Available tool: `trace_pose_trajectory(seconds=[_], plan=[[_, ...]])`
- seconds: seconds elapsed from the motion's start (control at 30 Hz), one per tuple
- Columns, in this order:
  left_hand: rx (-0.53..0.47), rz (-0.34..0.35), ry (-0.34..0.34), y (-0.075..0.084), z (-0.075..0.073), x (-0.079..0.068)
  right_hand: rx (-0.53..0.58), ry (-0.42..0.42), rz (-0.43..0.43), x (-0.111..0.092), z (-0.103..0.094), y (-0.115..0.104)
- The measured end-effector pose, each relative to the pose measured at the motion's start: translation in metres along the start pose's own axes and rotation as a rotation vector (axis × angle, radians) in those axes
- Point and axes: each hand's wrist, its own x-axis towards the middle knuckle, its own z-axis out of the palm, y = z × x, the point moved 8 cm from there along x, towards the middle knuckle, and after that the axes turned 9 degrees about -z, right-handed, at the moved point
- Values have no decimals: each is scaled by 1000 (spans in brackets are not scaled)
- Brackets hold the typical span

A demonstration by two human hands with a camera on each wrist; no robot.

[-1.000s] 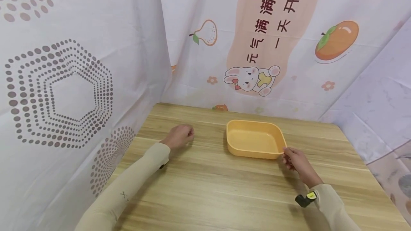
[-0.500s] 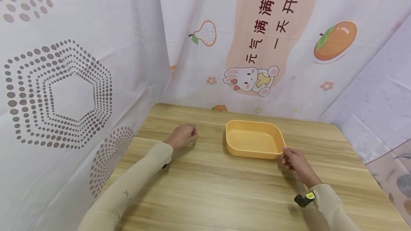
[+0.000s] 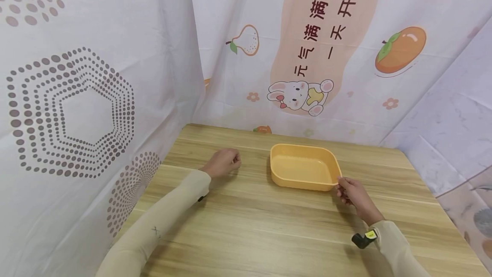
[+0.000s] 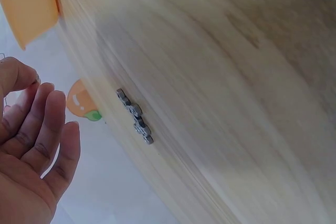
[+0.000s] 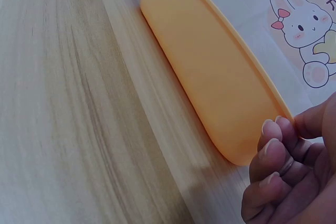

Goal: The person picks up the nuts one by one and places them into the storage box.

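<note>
We see a shallow orange plastic tray [image 3: 305, 168] with rounded corners, upright and empty, lying flat near the table's [image 3: 269, 230] far edge, centre-right

Both arms are in snug cream sleeves [image 3: 161, 221] down to the wrists, bare hands. Left sleeve has a tiny dark x mark. Right wrist wears a small black gadget [image 3: 363, 239] with a yellow tag.
</note>
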Motion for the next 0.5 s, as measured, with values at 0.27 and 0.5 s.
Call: trace_pose_trajectory(seconds=[0.27, 0.5], plan=[[-7, 3, -21, 8, 4, 2, 0, 3, 2, -1, 1, 0], [9, 14, -27, 14, 5, 4, -2, 5, -4, -2, 1, -4]])
